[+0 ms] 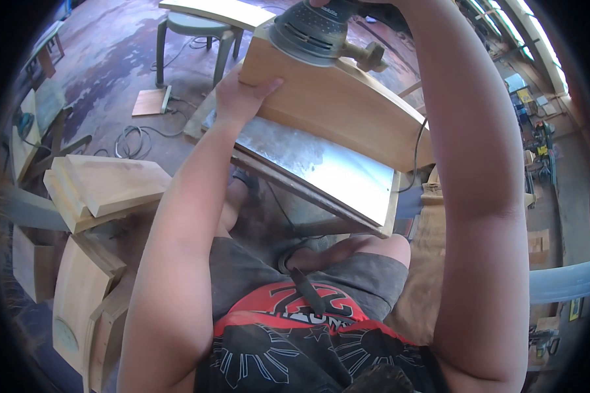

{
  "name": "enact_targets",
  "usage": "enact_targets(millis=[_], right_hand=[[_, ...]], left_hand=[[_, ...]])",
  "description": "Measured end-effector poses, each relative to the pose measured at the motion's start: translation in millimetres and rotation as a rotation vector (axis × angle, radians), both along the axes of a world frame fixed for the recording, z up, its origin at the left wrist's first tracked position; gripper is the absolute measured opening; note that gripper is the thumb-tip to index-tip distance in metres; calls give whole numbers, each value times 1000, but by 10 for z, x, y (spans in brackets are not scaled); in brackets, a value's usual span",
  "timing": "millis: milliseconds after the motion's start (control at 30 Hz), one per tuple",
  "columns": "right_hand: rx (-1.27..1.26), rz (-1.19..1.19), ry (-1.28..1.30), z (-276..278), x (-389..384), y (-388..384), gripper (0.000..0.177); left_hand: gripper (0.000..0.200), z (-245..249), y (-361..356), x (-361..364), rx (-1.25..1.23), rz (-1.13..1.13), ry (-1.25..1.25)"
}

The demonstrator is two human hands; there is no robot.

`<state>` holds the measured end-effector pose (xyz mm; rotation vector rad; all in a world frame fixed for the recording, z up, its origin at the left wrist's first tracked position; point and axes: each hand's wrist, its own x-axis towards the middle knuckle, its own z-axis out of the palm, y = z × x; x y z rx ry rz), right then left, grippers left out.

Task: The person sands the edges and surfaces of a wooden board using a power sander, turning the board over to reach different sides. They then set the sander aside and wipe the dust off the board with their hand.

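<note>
A long wooden piece (pixel 347 108) stands on edge along the far side of a low worktop with a shiny surface (pixel 308 164). My left hand (pixel 246 92) is closed on its left end, the thumb lying on the near face. Pressed to the top edge of that same end is a dark round sander (pixel 311 33), its knob pointing right. My right hand (pixel 367 4) is at the top edge of the view, over the sander's body, mostly cut off by the frame. A dark cord hangs down at the worktop's right end.
Stacked wooden pieces (pixel 115 187) lie at the left, more (pixel 82 288) below them. A stool (pixel 196 26) bearing a board stands at the top. Cables (pixel 134 141) and a small board (pixel 151 103) lie on the floor. Tools (pixel 537 147) line the right side.
</note>
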<state>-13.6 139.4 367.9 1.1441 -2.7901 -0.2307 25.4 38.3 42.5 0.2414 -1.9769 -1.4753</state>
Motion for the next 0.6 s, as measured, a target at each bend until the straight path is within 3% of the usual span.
enact_targets(millis=[200, 467, 600], right_hand=[[-25, -100, -210, 139, 114, 273, 80], [-41, -176, -127, 83, 27, 658, 95], [30, -116, -25, 20, -194, 649, 86]], left_hand=[[58, 24, 12, 23, -43, 35, -8], [58, 24, 28, -9, -64, 65, -87], [58, -10, 26, -33, -101, 99, -96]])
